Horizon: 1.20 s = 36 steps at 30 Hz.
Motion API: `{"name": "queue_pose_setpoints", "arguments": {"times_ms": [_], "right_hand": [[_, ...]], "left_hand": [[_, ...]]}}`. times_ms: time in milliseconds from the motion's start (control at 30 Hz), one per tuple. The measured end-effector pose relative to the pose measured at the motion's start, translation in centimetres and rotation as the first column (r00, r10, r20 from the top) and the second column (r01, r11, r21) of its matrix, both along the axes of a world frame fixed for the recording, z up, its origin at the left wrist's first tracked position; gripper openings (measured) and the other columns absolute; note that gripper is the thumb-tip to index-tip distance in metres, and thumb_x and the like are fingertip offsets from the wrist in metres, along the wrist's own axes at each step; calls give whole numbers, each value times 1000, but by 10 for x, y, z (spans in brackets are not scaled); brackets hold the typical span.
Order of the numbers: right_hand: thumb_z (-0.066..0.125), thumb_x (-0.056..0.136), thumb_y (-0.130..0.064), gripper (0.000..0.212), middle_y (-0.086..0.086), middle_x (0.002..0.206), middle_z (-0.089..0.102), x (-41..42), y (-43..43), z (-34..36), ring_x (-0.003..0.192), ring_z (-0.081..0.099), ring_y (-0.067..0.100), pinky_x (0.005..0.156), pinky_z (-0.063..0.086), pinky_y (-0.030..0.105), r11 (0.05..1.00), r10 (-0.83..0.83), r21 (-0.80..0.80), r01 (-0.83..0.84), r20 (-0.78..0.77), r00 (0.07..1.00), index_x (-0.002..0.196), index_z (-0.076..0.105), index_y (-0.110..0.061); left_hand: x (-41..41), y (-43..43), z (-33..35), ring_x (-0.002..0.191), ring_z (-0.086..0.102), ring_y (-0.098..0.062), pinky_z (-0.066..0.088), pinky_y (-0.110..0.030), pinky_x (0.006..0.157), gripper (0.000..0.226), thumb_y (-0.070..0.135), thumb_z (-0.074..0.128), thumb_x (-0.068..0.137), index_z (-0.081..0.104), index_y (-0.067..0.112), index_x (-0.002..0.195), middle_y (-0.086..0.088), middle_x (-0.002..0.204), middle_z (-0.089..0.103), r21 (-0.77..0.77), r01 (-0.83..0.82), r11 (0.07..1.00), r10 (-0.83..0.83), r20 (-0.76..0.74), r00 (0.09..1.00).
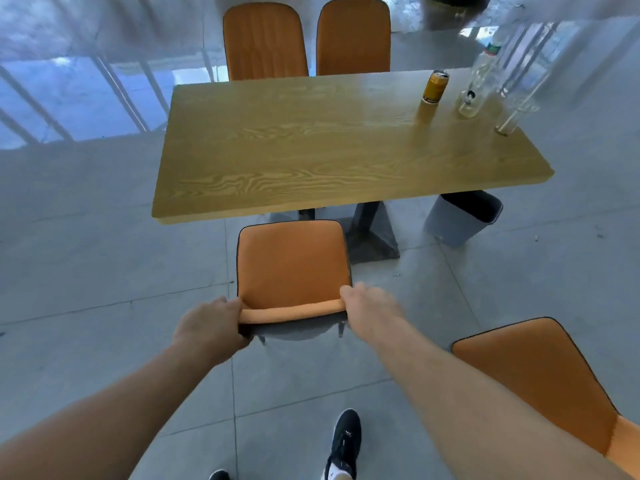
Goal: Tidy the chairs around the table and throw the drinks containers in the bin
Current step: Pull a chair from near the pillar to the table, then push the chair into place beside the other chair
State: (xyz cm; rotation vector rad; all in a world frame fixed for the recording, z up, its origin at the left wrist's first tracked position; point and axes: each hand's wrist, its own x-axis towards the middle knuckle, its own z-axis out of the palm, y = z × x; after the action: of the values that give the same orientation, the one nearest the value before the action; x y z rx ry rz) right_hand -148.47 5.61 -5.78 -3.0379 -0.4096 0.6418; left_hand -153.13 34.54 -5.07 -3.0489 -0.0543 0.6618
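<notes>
Both hands, left hand (211,327) and right hand (369,310), grip the chair (291,268) backrest; seat faces the table (311,150).

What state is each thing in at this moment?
Near chair: gripped at backrest, seat not yet under table.
Left hand: shut on backrest.
Right hand: shut on backrest.
Right chair: away from table.
Far chairs: pushed in.
Can: upright.
Bottle: upright.
Glass: upright.
Bin: open.

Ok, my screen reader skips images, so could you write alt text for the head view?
Both hands, left hand and right hand, grip the backrest of an orange chair facing a wooden table. A can and clear bottles stand at its far right.
</notes>
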Motion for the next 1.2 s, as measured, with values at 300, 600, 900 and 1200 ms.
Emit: {"name": "queue_pose_setpoints", "arguments": {"times_ms": [300,600,900,1200], "right_hand": [[65,88,-53,41,-1,109,52,-36,-53,3,103,55,25,73,47,39,990,66,129,-60,-46,997,115,49,-26],[59,94,-55,68,7,142,49,-134,-156,79,130,45,28,103,42,45,999,8,39,-12,102,995,149,38,-22],[57,95,-54,60,5,138,54,-261,-281,99,126,48,26,100,45,43,999,14,36,-18,121,993,143,46,-21],[57,94,-57,61,2,138,55,-313,-473,71,123,50,25,97,47,44,998,-4,63,-5,143,990,144,41,-26]], "left_hand": [[-55,-58,34,94,50,-13,48,-31,75,57,63,59,79,50,34,128,11,109,49,-81,-226,971,221,-62,973],[-136,-177,85,128,45,-20,46,-43,103,76,66,62,81,42,29,145,5,145,48,-396,-76,915,154,169,973],[-241,-324,87,131,44,-20,47,-44,102,76,64,64,83,40,31,147,6,149,44,-489,15,872,55,127,990],[-289,-525,70,135,41,-20,44,-40,104,76,59,67,86,37,30,149,3,152,43,-422,33,906,-2,73,997]]}}
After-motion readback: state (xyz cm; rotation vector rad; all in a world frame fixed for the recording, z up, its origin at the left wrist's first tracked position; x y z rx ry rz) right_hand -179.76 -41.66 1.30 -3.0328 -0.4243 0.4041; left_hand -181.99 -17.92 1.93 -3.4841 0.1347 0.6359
